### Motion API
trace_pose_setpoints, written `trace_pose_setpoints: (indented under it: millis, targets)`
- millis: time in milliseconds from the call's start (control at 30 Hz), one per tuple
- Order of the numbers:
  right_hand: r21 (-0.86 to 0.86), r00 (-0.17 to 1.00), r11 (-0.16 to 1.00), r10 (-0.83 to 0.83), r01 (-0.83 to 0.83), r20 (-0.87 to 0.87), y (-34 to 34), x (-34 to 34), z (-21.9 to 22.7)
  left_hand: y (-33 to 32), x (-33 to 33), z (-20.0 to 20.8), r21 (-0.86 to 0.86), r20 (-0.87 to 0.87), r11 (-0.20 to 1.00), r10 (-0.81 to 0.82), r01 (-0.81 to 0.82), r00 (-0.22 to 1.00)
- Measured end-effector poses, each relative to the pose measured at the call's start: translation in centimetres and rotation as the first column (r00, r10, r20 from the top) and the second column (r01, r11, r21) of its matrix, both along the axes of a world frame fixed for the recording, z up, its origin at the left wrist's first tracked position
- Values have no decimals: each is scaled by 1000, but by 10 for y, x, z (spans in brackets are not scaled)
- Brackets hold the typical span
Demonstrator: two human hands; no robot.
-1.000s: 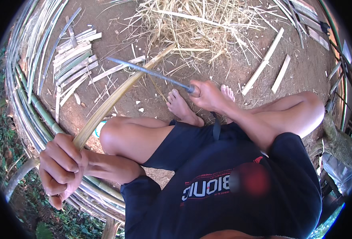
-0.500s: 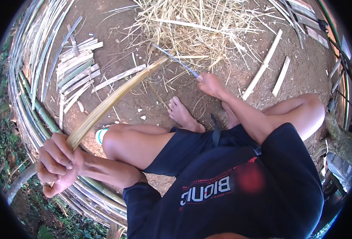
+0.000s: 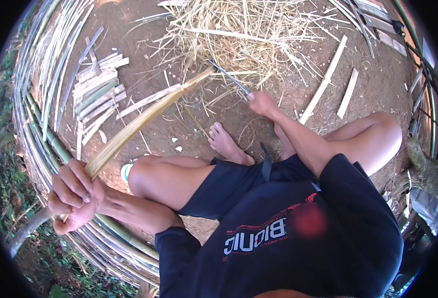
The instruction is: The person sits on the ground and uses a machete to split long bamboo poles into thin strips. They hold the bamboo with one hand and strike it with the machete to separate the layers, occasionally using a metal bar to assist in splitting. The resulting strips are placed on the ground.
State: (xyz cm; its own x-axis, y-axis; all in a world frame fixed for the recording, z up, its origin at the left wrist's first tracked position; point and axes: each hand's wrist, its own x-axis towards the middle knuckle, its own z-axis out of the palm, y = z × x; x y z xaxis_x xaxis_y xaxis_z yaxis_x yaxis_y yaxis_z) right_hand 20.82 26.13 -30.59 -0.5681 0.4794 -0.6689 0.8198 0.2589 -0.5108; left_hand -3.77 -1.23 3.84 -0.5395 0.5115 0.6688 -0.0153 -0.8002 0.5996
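Note:
My left hand (image 3: 76, 196), out at the left, is wrapped round the near end of a long, flat, yellowish bamboo strip (image 3: 140, 120). The strip slants away to the upper right, its far end just short of a shavings pile. In my right hand (image 3: 263, 104) is a knife, its handle mostly covered by the closed fingers. The narrow knife blade (image 3: 230, 77) points up and left, its tip by the strip's far end. Whether blade and strip touch, I cannot tell.
A heap of pale shavings (image 3: 243, 37) lies ahead. Short split slats (image 3: 97, 92) are stacked at the left, beside long bamboo poles (image 3: 55, 144) curving round. Two loose slats (image 3: 348, 93) lie at the right. My bare foot (image 3: 227, 144) rests on the soil between.
The knife blade's tip has shifted right and slightly down, toward the strip's far end. My left hand has risen a little with the strip. My right hand has barely moved.

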Motion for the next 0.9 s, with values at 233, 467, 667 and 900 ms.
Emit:
trace_pose_setpoints:
  millis: [233, 467, 667, 900]
  targets:
    - [-47, 869, 979, 156, -201, -469, -65, -10, 130, 15, 15, 1, 62, -64, 904, -420, 424, 905]
    - [-95, 957, 995, -31, 4, -288, -47, 10, 75, 21, 18, 2, 89, -92, 865, -486, 494, 869]
    - [-16, 869, 999, 37, -52, -493, -78, 4, 94, 14, 12, 0, 125, -6, 927, -356, 354, 935]
    - [-21, 840, 999, 31, -50, -541, -95, 3, 95, 7, 13, -6, 119, 62, 975, -195, 187, 979]
